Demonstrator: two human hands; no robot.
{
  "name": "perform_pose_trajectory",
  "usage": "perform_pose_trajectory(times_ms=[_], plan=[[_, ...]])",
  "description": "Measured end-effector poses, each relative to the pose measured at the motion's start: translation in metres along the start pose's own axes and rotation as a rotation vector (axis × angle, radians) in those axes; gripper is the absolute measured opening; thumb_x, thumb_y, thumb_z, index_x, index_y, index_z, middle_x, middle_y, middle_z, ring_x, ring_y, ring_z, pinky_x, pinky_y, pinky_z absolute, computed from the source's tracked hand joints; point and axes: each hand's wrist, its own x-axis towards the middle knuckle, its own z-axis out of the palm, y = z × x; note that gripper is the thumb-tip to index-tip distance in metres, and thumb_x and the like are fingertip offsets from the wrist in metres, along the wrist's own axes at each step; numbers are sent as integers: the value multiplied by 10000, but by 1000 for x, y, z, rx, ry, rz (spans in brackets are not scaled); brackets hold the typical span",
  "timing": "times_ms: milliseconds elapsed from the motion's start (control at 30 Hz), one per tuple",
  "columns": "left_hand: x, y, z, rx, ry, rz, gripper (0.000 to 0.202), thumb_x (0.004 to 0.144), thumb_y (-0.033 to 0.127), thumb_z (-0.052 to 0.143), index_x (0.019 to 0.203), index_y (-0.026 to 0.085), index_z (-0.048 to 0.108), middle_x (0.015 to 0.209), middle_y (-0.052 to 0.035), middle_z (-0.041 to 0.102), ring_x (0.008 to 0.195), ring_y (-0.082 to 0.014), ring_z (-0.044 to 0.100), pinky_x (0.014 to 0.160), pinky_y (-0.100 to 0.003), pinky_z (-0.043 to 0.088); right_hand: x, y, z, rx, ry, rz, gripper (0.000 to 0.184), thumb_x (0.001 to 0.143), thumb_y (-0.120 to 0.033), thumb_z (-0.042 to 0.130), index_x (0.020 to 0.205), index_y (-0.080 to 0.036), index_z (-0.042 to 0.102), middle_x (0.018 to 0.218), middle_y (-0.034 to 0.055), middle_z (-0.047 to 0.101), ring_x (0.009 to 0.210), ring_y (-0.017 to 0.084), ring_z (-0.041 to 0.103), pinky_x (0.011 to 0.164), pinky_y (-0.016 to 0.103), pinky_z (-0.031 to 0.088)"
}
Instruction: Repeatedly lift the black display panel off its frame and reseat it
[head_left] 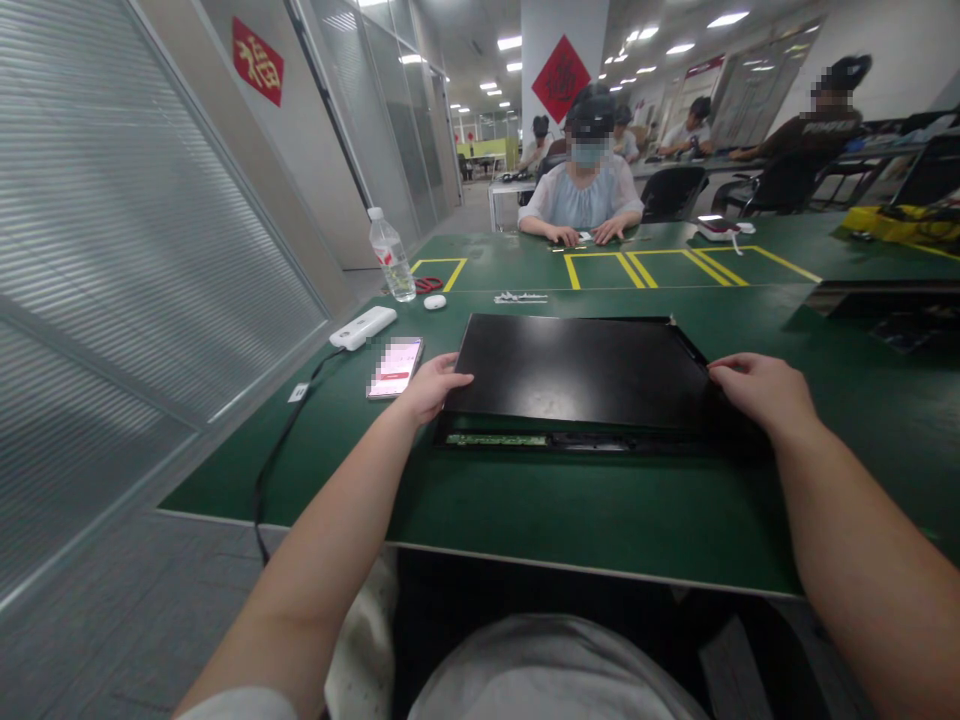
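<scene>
A long green-topped work table (525, 520) with a pale edge fills the foreground; yellow taped rectangles (600, 270) mark its far half. To the left stands a frosted, finely striped glass partition (112, 250) over a grey tiled floor (112, 620). Beyond it a grey wall panel bears a red diamond-shaped paper sign (257, 60), and glazed office fronts (390, 110) run down a corridor. A white square pillar (562, 25) carries a second red diamond paper sign (561, 78). Rectangular white ceiling lights (509, 43) glow overhead. Black swivel chairs (673, 190) stand by further desks.

hands (431, 385) (757, 392) x2 | blk panel (581, 372) x1 | phone (395, 367) x1 | bottle (391, 255) x1 | pwr bank (364, 327) x1
</scene>
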Motion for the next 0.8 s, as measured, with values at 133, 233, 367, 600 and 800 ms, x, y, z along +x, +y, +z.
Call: perform_pose_trajectory(times_ms=[133, 233, 367, 600, 800], plan=[[0, 0, -1, 6, -12, 0, 599, 630, -55, 766, 1196, 102, 647, 887, -83, 796, 714, -194, 754, 725, -310, 622, -1, 0, 0, 5, 15, -8, 373, 786, -407, 548, 1002, -244, 805, 970, 101, 743, 877, 273, 646, 709, 354, 467], [-1, 1, 0, 5, -17, 0, 587, 625, -56, 767, 1179, 94, 649, 880, -89, 793, 705, -197, 750, 725, -317, 618, -2, 0, 0, 26, 25, -9, 364, 775, -398, 550, 984, -245, 806, 973, 94, 746, 878, 265, 645, 722, 348, 468], [-4, 3, 4, 2, -11, 1, 529, 644, -69, 737, 1136, 101, 645, 827, -71, 781, 665, -186, 734, 704, -308, 611, -1, 0, -1, 39, 17, -5, 361, 770, -389, 547, 977, -245, 806, 983, 87, 748, 896, 264, 645, 752, 348, 470], [-9, 6, 8, 19, 27, -6, 524, 666, -79, 703, 1143, 127, 634, 830, -55, 777, 707, -189, 741, 729, -307, 611, -2, -1, -1, 59, 17, 14, 340, 755, -382, 563, 950, -253, 810, 961, 82, 752, 865, 262, 646, 735, 352, 468], [-10, 8, 8, 40, 61, -25, 571, 681, -62, 707, 1203, 150, 618, 859, -52, 779, 761, -203, 752, 779, -332, 618, 0, 2, 0, 84, 30, 23, 319, 731, -382, 577, 909, -258, 810, 923, 76, 753, 826, 254, 639, 712, 352, 468]])
